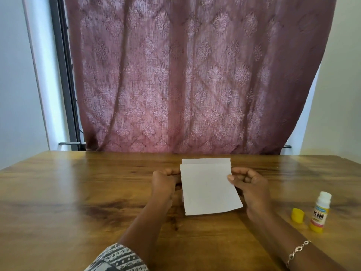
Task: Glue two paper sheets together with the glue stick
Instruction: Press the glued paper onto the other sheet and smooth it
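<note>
A white paper sheet (210, 189) is held slightly tilted above the wooden table (78, 192), pinched at its left edge by my left hand (163, 182) and at its right edge by my right hand (249, 186). A second white sheet (206, 160) shows just behind it, only its far edge visible. The glue stick (320, 212), white and yellow with a printed label, stands upright and uncapped at the right of the table. Its yellow cap (298, 215) lies just to its left.
A patterned mauve curtain (195, 75) hangs behind the table's far edge. Pale walls (17, 75) flank it, with a dark window frame (64, 75) at the left. My right wrist wears a bracelet (298, 251).
</note>
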A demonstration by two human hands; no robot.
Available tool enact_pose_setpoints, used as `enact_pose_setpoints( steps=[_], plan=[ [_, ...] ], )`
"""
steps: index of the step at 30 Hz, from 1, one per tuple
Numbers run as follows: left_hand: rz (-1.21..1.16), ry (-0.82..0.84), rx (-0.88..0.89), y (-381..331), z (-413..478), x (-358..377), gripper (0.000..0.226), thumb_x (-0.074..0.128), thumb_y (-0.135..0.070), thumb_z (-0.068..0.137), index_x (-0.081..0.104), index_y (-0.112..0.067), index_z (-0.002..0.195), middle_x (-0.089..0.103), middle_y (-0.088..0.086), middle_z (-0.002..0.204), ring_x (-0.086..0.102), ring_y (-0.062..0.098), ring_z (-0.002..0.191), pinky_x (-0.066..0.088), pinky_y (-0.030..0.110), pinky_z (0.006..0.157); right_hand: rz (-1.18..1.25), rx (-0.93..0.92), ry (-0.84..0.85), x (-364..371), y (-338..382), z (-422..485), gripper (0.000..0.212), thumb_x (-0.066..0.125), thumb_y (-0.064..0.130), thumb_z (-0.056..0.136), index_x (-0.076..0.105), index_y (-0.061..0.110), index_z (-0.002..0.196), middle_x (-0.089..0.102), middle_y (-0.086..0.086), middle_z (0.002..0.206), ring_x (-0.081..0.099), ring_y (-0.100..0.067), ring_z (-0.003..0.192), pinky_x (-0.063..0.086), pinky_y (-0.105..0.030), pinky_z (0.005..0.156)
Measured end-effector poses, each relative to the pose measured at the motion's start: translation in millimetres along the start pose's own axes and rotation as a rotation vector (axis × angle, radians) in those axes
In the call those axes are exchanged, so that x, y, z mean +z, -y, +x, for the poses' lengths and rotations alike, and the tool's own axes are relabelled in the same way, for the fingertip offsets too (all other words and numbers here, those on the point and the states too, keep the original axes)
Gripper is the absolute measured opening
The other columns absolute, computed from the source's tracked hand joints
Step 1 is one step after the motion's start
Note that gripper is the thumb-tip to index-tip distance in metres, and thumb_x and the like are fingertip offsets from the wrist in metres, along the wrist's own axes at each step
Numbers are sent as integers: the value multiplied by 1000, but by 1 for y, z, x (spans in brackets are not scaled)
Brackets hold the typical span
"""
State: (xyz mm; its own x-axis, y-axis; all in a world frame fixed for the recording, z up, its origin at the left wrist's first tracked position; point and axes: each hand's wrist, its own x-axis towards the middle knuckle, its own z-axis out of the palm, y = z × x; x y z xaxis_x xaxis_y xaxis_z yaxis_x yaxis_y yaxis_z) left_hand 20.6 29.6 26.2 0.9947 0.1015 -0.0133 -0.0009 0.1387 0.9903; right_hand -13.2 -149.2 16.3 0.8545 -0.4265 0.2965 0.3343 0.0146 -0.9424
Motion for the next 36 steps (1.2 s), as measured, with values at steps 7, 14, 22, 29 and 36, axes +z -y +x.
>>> enact_pose_setpoints(
  steps=[7,14,22,29,36],
  plan=[
    [0,22,34,1,-2,1,21,53,8,85,69,-5,83,73,13,82,70,28,79,58,37,73,22,-19,-20,0,1,-1,24,64,-4,76,65,4,98,67,-4,82,64,-19,78,54,-33,76],
    [4,42,74,0,-3,0,19,54,8,85,69,-2,87,72,9,81,69,20,71,57,21,57,-11,-16,-61,-1,-2,2,19,65,-1,76,66,4,95,66,-2,81,63,-18,78,54,-34,75],
    [35,32,86,2,0,1,17,55,7,84,69,-1,89,73,12,87,70,26,81,58,28,67,-17,-23,-86,-1,-4,4,16,66,0,76,67,3,92,65,-2,79,61,-21,81,53,-38,78],
    [33,54,100,3,-1,3,19,55,8,84,69,-4,80,72,13,84,69,28,80,58,38,76,30,-23,-113,0,-5,5,12,66,0,76,67,7,86,66,-4,81,62,-27,89,52,-43,86],
    [21,69,115,2,-4,3,25,54,9,84,68,-8,73,72,9,78,69,25,76,58,34,72,27,-29,-132,0,-6,6,16,66,-1,76,66,3,92,65,-2,80,61,-23,86,51,-38,84]
  ],
)
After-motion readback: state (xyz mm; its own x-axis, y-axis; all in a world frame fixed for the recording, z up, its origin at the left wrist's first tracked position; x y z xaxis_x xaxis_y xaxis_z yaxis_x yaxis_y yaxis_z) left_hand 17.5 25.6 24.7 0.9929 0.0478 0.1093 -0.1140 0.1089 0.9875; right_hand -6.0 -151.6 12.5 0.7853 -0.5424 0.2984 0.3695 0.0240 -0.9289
